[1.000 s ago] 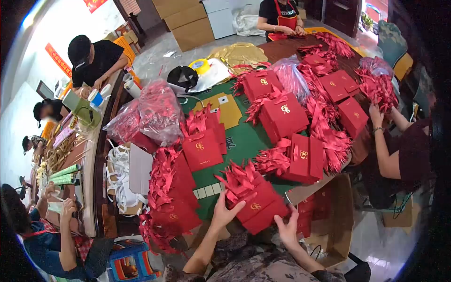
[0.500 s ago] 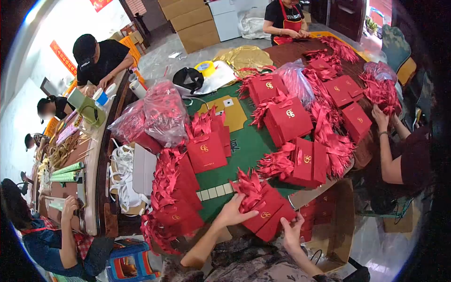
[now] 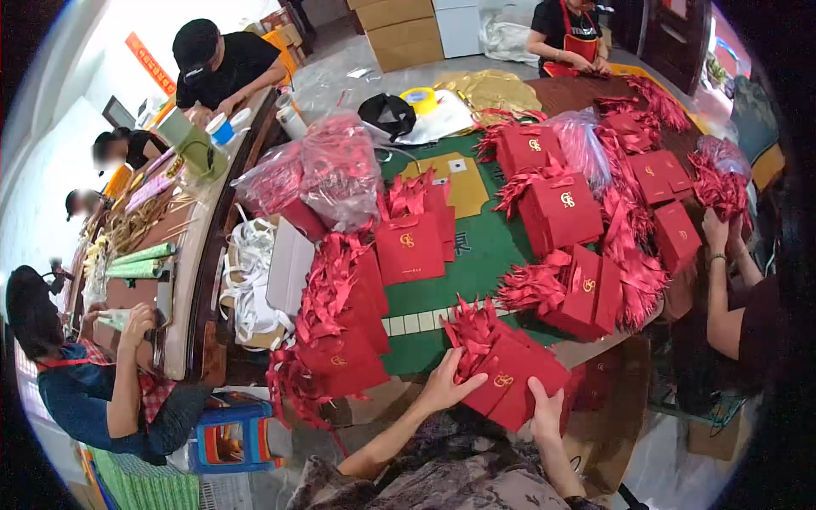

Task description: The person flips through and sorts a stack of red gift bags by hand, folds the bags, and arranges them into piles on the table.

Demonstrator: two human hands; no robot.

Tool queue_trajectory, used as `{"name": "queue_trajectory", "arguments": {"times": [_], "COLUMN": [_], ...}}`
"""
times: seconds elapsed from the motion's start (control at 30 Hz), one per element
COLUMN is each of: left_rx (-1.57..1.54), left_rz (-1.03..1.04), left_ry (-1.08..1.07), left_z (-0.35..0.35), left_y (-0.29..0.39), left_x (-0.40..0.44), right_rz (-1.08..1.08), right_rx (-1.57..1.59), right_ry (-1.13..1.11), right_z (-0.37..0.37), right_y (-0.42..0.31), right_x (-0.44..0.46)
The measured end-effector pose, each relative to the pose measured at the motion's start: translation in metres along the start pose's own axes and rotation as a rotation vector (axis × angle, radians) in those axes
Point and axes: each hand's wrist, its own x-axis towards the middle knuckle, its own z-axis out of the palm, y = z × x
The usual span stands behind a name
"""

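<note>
Head view is showing one green table (image 3: 486,268), one carton (image 3: 629,399) and one red bag bundle (image 3: 520,367).
At the table's near edge, two half-curled hands are gripping the bundle, left hand (image 3: 449,384) at its left side, right hand (image 3: 546,411) at its lower right; bags are hiding some fingers, and overlap is obscuring the bag count.

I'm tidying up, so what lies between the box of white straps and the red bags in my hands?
In the head view: more red bags with ribbons, then green tabletop.
</note>
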Motion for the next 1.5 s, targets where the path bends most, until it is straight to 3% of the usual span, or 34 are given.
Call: {"name": "queue_trajectory", "arguments": {"times": [0.07,0.1,0.17,0.2,0.23,0.3,0.43,0.47,0.53,0.7,0.9,0.97,1.03,1.1,1.17,1.23,1.3,1.5], "left_rx": [-0.017,-0.201,-0.412,-0.438,-0.465,-0.664,-0.410,-0.412,-0.306,-0.281,-0.201,-0.288,-0.559,-0.691,-0.658,-0.676,-0.381,-0.640], "left_rz": [-0.025,-0.010,0.048,0.045,0.041,0.098,0.018,0.006,0.143,0.319,0.375,0.396,0.345,0.320,0.296,0.237,0.342,0.312], "left_ry": [-0.017,-0.022,0.066,0.087,0.108,0.206,0.482,0.486,0.702,0.607,0.869,0.753,0.508,0.379,0.273,0.265,0.255,0.338], "left_z": [-0.001,-0.007,-0.009,-0.013,-0.020,-0.030,-0.039,-0.037,-0.032,-0.032,-0.014,-0.012,-0.011,-0.012,-0.016,-0.021,-0.025,-0.002], "left_y": [-0.003,0.001,-0.005,-0.012,-0.012,-0.007,-0.022,-0.023,-0.021,0.007,0.023,0.021,0.020,0.012,-0.006,0.005,0.006,0.020], "left_x": [-0.002,-0.004,-0.008,-0.010,-0.013,-0.015,-0.034,-0.038,-0.040,0.000,0.025,0.028,0.033,0.037,0.040,0.041,0.042,0.036], "right_rz": [-0.054,-0.057,-0.273,-0.334,-0.308,-0.829,-0.831,-0.732,-0.586,-0.593,-0.565,-0.577,-0.589,-0.306,-0.296,-0.358,-0.380,-0.551], "right_rx": [-0.221,-0.223,-0.401,-0.371,-0.352,-0.664,-0.686,-0.654,-0.559,-0.550,-0.593,-0.601,-0.607,-0.367,-0.379,-0.382,-0.386,-0.284], "right_ry": [0.068,0.071,-0.250,-0.203,-0.392,-0.615,-0.800,-0.765,-0.694,-0.741,-0.693,-0.717,-0.747,-0.596,-0.597,-0.542,-0.555,-0.376], "right_z": [0.012,0.018,0.028,0.037,0.041,0.056,0.057,0.049,0.042,0.031,0.031,0.030,0.031,0.030,0.027,0.030,0.025,0.035], "right_y": [-0.012,-0.021,-0.040,-0.042,-0.047,-0.069,-0.054,-0.043,-0.039,-0.037,-0.041,-0.037,-0.032,-0.026,-0.025,-0.024,-0.010,0.011], "right_x": [-0.001,0.000,0.003,-0.002,0.007,0.018,0.038,0.045,0.049,0.059,0.054,0.055,0.052,0.045,0.043,0.035,0.034,0.029]}}
